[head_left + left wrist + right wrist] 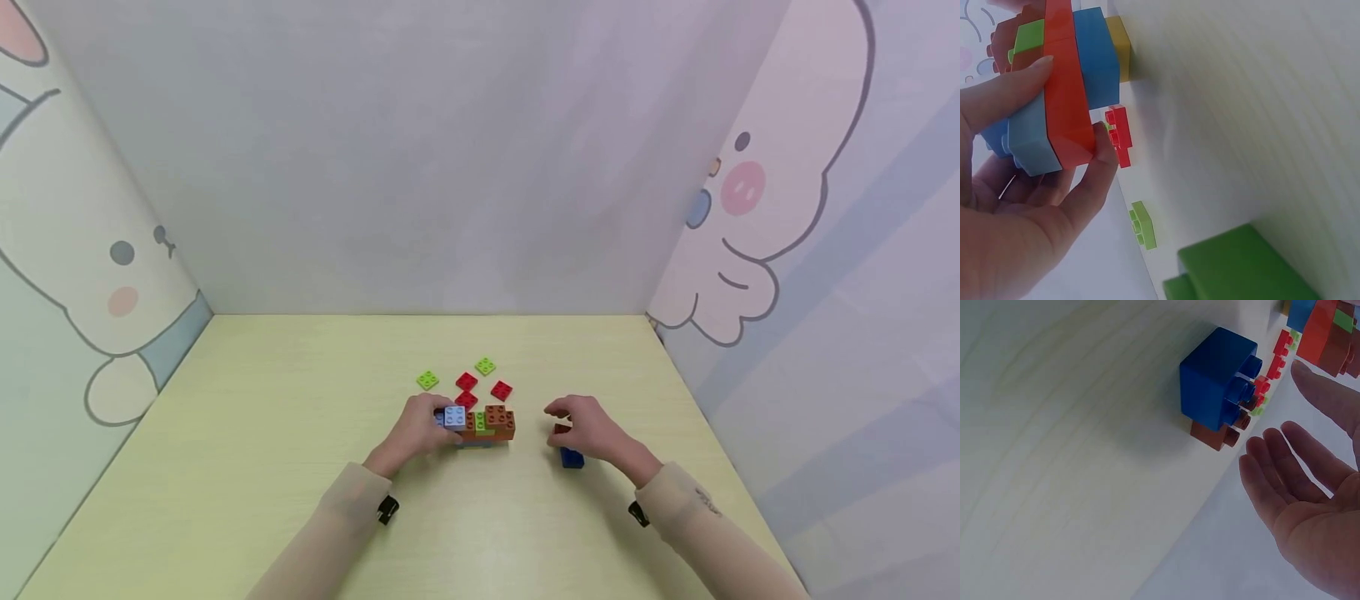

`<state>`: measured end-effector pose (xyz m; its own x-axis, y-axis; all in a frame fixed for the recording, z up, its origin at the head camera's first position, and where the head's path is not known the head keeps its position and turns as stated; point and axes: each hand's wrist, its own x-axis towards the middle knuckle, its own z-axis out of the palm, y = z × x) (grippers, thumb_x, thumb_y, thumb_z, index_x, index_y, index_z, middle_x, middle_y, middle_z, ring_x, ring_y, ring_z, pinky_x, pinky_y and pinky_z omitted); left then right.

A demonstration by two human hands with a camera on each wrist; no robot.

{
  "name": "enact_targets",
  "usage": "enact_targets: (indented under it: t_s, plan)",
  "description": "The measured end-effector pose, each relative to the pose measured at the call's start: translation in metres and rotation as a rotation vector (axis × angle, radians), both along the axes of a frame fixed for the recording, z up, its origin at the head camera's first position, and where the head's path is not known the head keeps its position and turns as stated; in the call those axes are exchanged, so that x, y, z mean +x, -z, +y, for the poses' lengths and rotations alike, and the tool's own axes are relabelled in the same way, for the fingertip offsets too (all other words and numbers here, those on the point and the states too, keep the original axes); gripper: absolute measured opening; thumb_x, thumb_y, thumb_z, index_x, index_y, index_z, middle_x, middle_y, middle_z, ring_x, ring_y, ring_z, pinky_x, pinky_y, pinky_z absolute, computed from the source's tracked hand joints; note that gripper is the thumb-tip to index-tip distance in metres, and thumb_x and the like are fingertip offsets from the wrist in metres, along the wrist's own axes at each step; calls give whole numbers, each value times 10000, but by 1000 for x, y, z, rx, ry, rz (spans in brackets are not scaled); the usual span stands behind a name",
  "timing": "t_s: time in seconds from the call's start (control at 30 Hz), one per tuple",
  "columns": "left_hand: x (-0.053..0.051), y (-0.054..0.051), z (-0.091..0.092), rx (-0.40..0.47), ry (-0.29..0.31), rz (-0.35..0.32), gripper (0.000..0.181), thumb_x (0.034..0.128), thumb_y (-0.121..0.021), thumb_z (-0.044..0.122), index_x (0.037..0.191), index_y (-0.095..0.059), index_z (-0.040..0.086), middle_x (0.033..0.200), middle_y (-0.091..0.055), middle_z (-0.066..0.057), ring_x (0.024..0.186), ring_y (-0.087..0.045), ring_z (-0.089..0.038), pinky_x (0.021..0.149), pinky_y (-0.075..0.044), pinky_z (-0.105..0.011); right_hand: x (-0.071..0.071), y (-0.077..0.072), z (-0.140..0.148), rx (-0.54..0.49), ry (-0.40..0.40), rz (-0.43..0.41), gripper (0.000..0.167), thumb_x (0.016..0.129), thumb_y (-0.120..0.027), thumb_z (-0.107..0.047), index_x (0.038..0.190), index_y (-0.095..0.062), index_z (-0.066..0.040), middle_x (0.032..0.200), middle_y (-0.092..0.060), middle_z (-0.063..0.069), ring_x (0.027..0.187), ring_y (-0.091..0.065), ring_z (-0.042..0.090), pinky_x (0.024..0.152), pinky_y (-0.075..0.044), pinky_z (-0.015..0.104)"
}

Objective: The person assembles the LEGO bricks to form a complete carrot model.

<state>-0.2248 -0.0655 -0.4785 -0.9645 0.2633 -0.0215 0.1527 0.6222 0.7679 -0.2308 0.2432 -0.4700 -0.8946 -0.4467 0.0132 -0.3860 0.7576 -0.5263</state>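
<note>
My left hand (417, 429) grips a built stack of toy building bricks (489, 433), thumb on one side and fingers on the other. The stack has light blue, brown, green, red-orange, blue and yellow bricks (1124, 50). To the right, my right hand (595, 431) hovers over a dark blue brick (1210, 378), its fingers loosely bent and holding nothing. A brown brick (1207, 434) stands just beyond the dark blue one; whether they touch I cannot tell.
Several thin square bricks, red (502, 390) and lime green (427, 380), lie studs up beyond the stack. A green brick (1241, 265) appears close to the left wrist camera. The pale tabletop (300, 375) meets grey walls at the back and cartoon-printed ones at the sides.
</note>
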Motion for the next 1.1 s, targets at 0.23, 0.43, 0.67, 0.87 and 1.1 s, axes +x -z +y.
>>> enact_targets:
  t_s: [0.23,0.43,0.67,0.87,1.1]
  plan:
    - [-1,0,0,-9,-6,-4,387,666,-880,120,1016,-719,91,1049,-632,-39,978,-559,-214,855,-467,-421,0,7,5,62,68,-38,433,683,-866,-156,1044,-688,2,948,-659,58,860,-600,199,781,-496,390]
    - [1,-2,1,-2,-9,-12,391,674,-874,109,1030,-717,79,1056,-631,-47,978,-559,-221,852,-470,-426,-4,12,8,89,109,-88,411,679,-873,-190,1020,-700,-36,844,-605,-21,747,-513,128,701,-473,336]
    - [1,-2,2,-2,-7,-6,407,678,-871,107,1052,-712,68,1071,-623,-59,978,-550,-226,855,-467,-429,-9,13,4,67,131,-101,327,686,-863,-146,965,-719,-55,817,-615,-34,720,-527,122,672,-484,325]
    - [1,-2,2,-11,-6,-5,411,678,-871,110,1055,-713,70,1067,-627,-56,977,-554,-223,853,-469,-426,-14,-2,-10,1,99,-31,301,764,-793,-121,1036,-709,-21,837,-620,-27,741,-547,132,687,-491,328]
    - [0,-2,1,-9,4,-13,391,682,-870,113,1039,-716,75,1044,-632,-42,962,-557,-213,846,-472,-418,-15,-24,-33,-143,34,14,311,825,-751,-120,1109,-676,-17,953,-622,8,860,-582,156,783,-514,358]
